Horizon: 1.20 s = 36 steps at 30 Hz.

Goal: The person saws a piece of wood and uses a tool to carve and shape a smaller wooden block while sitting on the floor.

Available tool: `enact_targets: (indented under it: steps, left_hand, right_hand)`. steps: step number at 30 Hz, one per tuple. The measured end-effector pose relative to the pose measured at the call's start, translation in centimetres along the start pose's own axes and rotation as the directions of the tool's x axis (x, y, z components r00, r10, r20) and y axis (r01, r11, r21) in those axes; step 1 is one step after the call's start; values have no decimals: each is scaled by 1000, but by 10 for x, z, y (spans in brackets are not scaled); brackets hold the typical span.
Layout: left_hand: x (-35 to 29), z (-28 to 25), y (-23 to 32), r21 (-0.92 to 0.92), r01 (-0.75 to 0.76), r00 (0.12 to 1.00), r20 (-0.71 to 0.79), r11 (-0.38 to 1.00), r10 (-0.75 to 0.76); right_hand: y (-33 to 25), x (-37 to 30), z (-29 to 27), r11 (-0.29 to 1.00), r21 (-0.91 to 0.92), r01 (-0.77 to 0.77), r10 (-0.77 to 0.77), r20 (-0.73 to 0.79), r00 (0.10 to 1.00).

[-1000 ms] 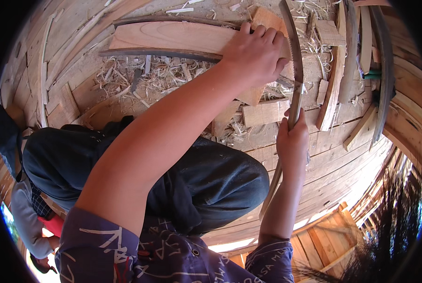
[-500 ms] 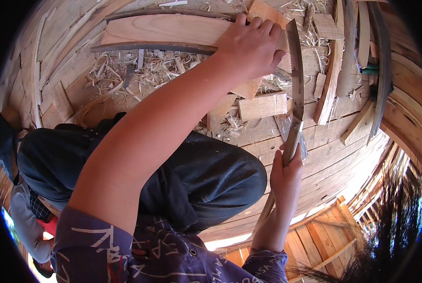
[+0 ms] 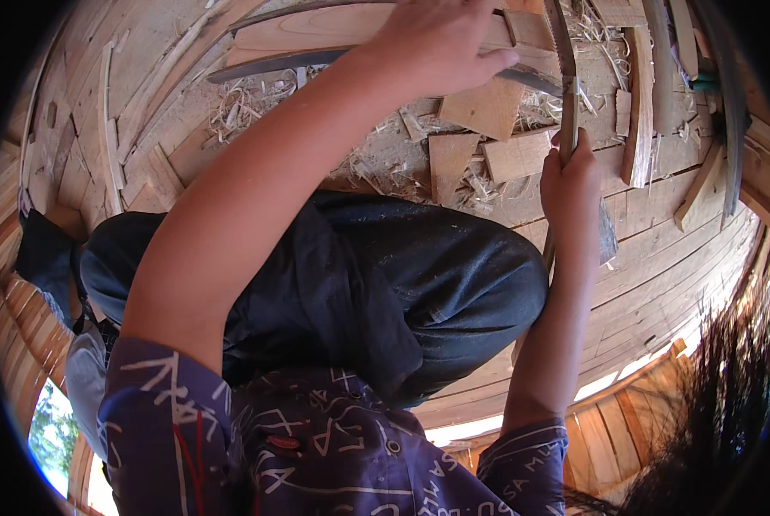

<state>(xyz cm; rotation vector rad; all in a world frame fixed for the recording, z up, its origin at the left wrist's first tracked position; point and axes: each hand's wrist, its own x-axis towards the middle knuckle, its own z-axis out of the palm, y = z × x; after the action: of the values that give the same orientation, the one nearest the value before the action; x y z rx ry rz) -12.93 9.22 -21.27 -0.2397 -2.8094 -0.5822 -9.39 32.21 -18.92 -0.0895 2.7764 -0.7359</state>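
Observation:
In my right hand (image 3: 572, 168), the fingers are wrapped round the long wooden handle of a saw (image 3: 562, 39). The toothed metal blade points away and runs past the top edge of the view, crossing beside the right end of a pale board (image 3: 312, 33). My left hand (image 3: 441, 47) lies over that board, left of the blade. Its thumb is stretched out toward the saw; the fingertips reach the top edge and are partly cut off. A dark-edged strip (image 3: 290, 62) runs along the board's near side. A small block (image 3: 529, 30) sits between left hand and blade.
Offcuts (image 3: 518, 156) and wood shavings (image 3: 239, 107) litter the plank floor (image 3: 660, 215) in front of my knees (image 3: 488, 267). Long timber strips (image 3: 640, 103) lie at right, more (image 3: 110, 129) at left. A grey flat piece (image 3: 607, 234) shows beside my right forearm.
The view has shifted, so the board and offcuts sit higher and further right. My right hand with the saw has pushed forward, away from my body. My left hand stays at the board.

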Motion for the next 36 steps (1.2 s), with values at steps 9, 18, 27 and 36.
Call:
enact_targets:
  steps: [9, 18, 27, 36]
  left_hand:
    - [-200, -261, 13, 263, 351, 665, 606, 899, -437]
    - [-250, -255, 37, 140, 450, 741, 493, 882, -456]
    - [-267, -304, 64, -42, 393, 826, 455, 918, -333]
    - [-295, -289, 46, 39, 93, 728, 679, 995, -95]
  right_hand:
    - [16, 5, 14, 991, -115, 66, -73, -52, 996]
    - [19, 3, 15, 988, -153, 31, -39, -53, 998]
    - [19, 4, 17, 985, -170, 4, -14, -53, 999]
    - [19, 4, 15, 988, -153, -2, -8, -59, 998]
